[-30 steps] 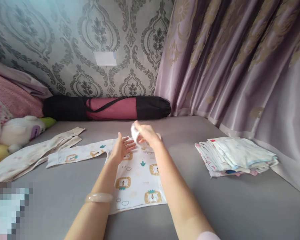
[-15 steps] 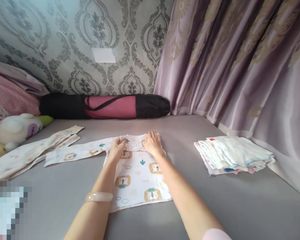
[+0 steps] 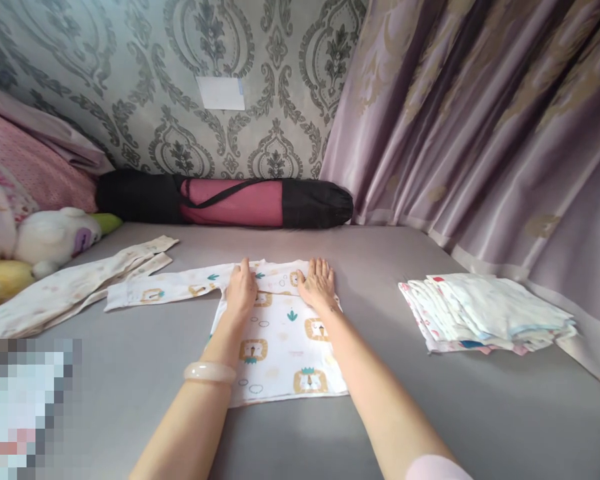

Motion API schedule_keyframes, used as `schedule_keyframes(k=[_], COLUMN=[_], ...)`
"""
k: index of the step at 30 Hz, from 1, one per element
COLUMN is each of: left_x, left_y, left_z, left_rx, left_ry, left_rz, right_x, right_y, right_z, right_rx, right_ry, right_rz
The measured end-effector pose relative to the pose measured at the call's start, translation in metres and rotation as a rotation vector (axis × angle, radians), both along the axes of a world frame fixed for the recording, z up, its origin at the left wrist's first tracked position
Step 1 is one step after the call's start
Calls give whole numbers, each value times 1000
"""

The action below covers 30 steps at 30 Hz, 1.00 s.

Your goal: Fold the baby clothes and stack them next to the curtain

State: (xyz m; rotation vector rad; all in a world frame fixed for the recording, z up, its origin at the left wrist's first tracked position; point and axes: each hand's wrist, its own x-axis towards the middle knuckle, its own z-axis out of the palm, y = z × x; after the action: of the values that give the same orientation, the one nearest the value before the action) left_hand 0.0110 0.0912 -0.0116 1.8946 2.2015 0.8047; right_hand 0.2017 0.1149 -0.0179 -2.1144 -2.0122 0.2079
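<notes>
Since a second ago, the right hand (image 3: 317, 287) has come down: it was up in the air with some white cloth, and now it lies on the top right corner of the shirt (image 3: 290, 350), palm down, fingers a little spread. The left hand (image 3: 242, 289), a pale bangle (image 3: 210, 373) below its wrist, rests at the other shoulder; it is turned edge-on, so I cannot tell whether it pinches any cloth. Between them a folded sleeve (image 3: 275, 279) lies across the top of the shirt — lions and green leaves all over — while the left sleeve (image 3: 175, 285) stretches out toward a pale garment (image 3: 75, 283). The shirt is spread on the grey sheet (image 3: 405, 413), before the person. Well off to the right sits a stack (image 3: 503, 310) of folded clothes, near the curtain (image 3: 395, 133). Beyond, a black and red bag (image 3: 250, 202) lies along the wall (image 3: 275, 120).
</notes>
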Motion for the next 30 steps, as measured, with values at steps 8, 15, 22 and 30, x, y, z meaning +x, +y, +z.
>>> schedule_keyframes(k=[8, 15, 22, 30], left_x=[-6, -6, -2, 10], left_y=[10, 17, 15, 10], left_z=[-3, -4, -5, -9], left_rx=[317, 427, 315, 175], left_ry=[-118, -213, -234, -35], left_rz=[114, 64, -17, -245], right_x=[-22, -78, -83, -29], right_y=[-9, -17, -10, 1], right_z=[22, 19, 3, 27], right_rx=[101, 28, -71, 78], right_ry=[-34, 2, 69, 91], right_rz=[176, 632, 646, 339])
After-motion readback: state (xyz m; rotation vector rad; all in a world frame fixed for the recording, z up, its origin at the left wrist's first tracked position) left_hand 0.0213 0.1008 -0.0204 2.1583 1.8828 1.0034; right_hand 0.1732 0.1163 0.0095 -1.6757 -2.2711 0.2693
